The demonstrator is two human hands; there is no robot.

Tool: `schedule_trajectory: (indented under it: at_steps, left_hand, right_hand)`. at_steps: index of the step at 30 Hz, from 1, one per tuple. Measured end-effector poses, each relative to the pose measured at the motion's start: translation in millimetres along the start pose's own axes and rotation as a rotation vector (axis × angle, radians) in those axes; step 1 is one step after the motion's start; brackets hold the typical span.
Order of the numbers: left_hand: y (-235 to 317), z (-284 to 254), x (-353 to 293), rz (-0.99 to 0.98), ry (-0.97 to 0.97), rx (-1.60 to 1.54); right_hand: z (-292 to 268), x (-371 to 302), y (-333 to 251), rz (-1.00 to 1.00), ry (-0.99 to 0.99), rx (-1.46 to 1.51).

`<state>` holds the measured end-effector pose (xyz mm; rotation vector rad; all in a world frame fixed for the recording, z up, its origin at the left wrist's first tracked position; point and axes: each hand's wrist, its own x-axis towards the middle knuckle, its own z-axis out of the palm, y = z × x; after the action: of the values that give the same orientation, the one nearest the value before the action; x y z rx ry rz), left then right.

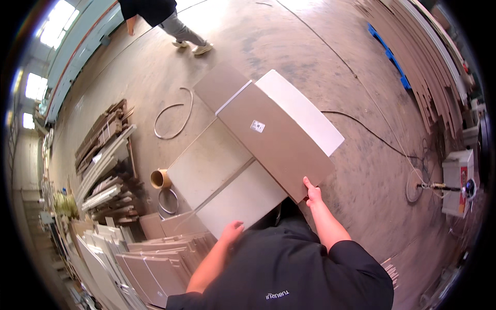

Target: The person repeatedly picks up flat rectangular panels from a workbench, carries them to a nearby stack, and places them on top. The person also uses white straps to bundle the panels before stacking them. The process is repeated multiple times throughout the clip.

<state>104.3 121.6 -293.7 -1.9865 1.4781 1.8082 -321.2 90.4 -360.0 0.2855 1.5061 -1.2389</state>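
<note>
My right hand (312,192) grips the near right corner of a long brown panel (279,139), thumb on top and fingers hidden beneath. A small white label (257,126) is on the panel, and a pale strip (233,98) crosses it near its far end. This panel lies at a slant over light grey boards (206,155) with a dark gap between them. A white panel (302,111) shows along its right side. At the near edge of the grey boards, my left hand (232,231) has its fingers loosely extended, holding nothing visible.
Stacked brown and white boards (160,263) stand at lower left, with offcuts (106,155) piled beyond. A cardboard tube (160,179) and a curled strip (190,108) lie left. A dark cable (367,132) crosses the floor at right. Ahead, a person (178,26) walks.
</note>
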Motion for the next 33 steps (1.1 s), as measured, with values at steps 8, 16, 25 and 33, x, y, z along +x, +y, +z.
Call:
schedule_trajectory:
  at_steps: [8, 16, 25, 33]
  left_hand:
    - [-95, -19, 20, 0.034, 0.509, -0.362]
    - [-185, -117, 129, -0.499, 0.995, -0.948]
    - [-188, -182, 78, -0.051, 1.533, -1.480]
    - [-3, -219, -111, 0.492, 1.670, 0.102]
  right_hand:
    - [8, -22, -20, 0.073, -0.034, -0.404]
    - [-58, -108, -18, 0.061, 0.009, -0.810]
    - [-27, -148, -42, -0.289, -0.136, -0.987]
    - [168, -218, -80, -1.256, -0.697, -1.093]
